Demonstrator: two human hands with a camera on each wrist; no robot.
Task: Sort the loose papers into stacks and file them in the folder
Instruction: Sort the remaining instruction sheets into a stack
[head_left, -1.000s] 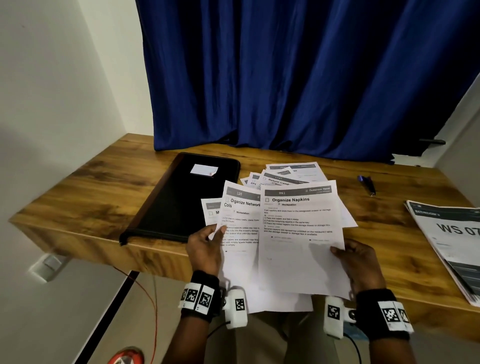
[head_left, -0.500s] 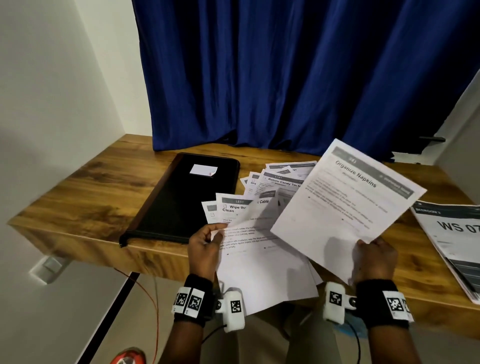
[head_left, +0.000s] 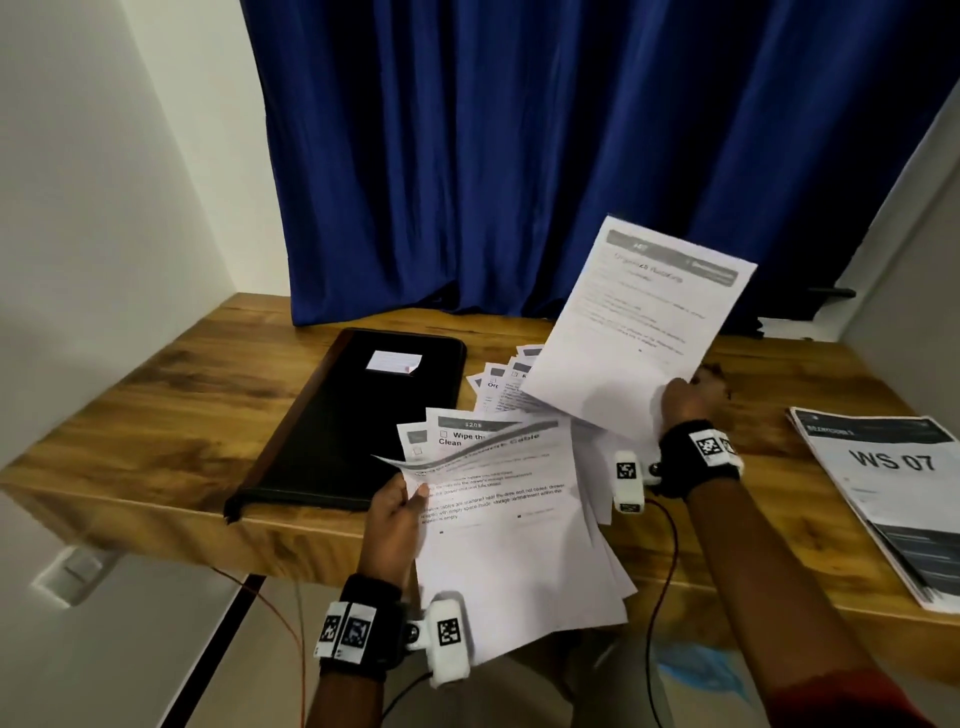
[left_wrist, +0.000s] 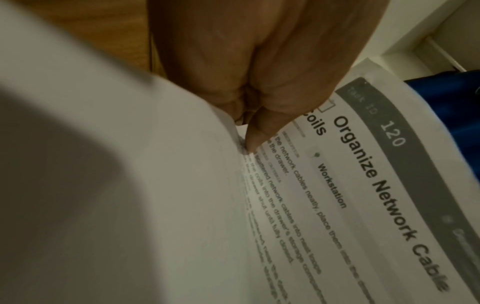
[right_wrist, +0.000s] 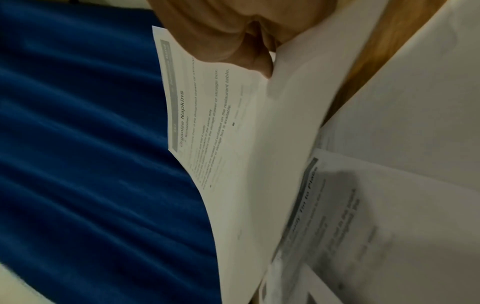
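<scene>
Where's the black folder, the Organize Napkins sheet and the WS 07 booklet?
black folder (head_left: 358, 421), head view, bare middle of its cover.
Organize Napkins sheet (head_left: 631, 332), head view, middle of the page.
WS 07 booklet (head_left: 891, 462), head view, its printed title.

A wooden worktop (head_left: 171, 395) fills the corner between white walls (head_left: 93, 218). Behind it hangs a dark blue curtain (head_left: 519, 145), reaching down to the far edge of the worktop. On the right end of the worktop lies a printed booklet (head_left: 893, 499) marked "WS 07", its near corner jutting past the edge. A white wall socket (head_left: 78, 569) sits on the wall under the left end of the worktop, and a thin red cable (head_left: 270, 608) hangs just below the front edge.
</scene>
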